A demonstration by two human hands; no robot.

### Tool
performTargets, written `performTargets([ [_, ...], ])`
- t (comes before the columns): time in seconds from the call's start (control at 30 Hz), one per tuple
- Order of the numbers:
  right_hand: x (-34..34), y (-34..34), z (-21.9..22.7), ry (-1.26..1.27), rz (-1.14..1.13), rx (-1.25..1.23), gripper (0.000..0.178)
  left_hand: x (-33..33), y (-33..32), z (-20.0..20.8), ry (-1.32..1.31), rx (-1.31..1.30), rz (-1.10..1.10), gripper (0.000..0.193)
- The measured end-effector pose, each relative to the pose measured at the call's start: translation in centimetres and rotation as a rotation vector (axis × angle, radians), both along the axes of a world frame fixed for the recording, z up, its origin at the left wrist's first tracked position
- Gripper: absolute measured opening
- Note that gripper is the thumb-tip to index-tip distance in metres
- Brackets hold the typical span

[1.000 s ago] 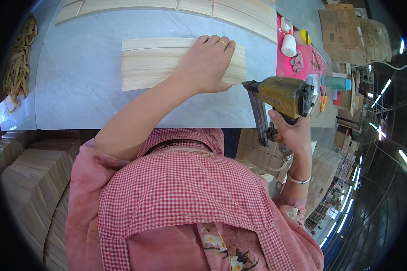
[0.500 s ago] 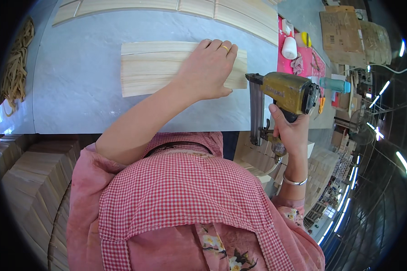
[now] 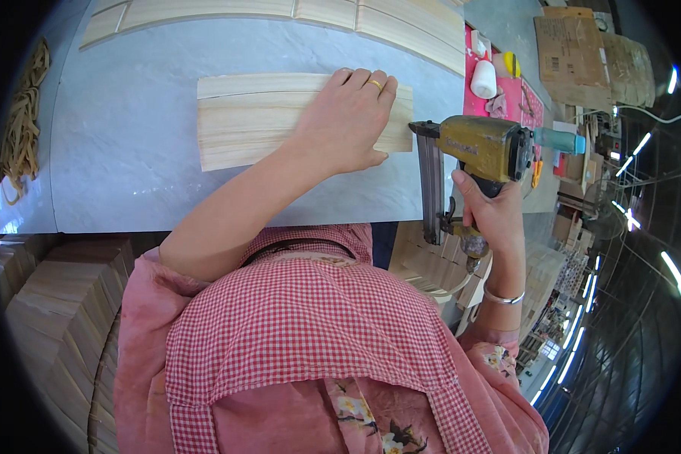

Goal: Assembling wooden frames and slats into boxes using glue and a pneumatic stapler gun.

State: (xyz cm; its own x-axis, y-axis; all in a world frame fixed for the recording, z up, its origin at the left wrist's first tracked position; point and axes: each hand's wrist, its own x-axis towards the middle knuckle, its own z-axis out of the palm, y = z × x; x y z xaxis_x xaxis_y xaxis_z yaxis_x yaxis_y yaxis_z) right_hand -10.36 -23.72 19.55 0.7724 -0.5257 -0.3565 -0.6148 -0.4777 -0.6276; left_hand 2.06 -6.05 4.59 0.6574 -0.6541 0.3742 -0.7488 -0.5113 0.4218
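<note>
A pale wooden board (image 3: 246,125) lies on the grey marbled tabletop (image 3: 136,129). My left hand (image 3: 348,117) spans its right part, fingers curled over the far edge and thumb at the near edge, holding it down. In my right hand (image 3: 495,208) is a yellow and black nail gun (image 3: 477,144), gripped by its handle. The gun lies sideways with its nose at the board's right end; whether they touch I cannot tell. Its long magazine (image 3: 431,189) reaches down past the table's near edge.
More pale boards (image 3: 227,7) line the far side. A white bottle (image 3: 483,79) and a yellow roll (image 3: 511,65) rest on a pink surface at the right. Straps (image 3: 24,121) hang at the far left. Stacked wooden pieces (image 3: 68,287) stand below left; cardboard boxes (image 3: 571,57) stand far right.
The board and tabletop have shifted very slightly in view. My right wrist has moved a little to the right, with the gun tilting slightly. Both holds are the same.
</note>
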Motion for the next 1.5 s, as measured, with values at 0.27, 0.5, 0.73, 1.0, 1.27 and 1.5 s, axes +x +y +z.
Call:
performTargets([
  [0.27,2.7,-0.5,0.9,-0.031,0.077,-0.036,0.021,-0.2,0.1,0.1,-0.055,-0.019,0.046,0.081],
  [0.5,5.3,-1.6,0.3,-0.008,0.132,-0.07,0.024,-0.2,0.2,1.0,0.072,0.053,0.026,0.084],
  [0.73,6.2,-1.0,0.4,-0.037,0.165,-0.058,0.025,-0.1,0.3,1.0,0.112,0.082,0.016,0.085],
  [1.0,6.6,-1.6,0.7,0.052,0.136,-0.057,0.024,-0.1,0.3,1.0,0.115,0.052,0.004,0.086],
  [1.27,6.0,-1.6,0.4,0.002,0.16,-0.024,0.022,-0.3,1.1,0.9,0.16,0.092,-0.016,0.103],
  [1.5,1.4,-2.6,0.9,-0.11,0.092,-0.028,0.021,-0.4,14.9,4.0,0.167,0.358,0.142,0.097],
])
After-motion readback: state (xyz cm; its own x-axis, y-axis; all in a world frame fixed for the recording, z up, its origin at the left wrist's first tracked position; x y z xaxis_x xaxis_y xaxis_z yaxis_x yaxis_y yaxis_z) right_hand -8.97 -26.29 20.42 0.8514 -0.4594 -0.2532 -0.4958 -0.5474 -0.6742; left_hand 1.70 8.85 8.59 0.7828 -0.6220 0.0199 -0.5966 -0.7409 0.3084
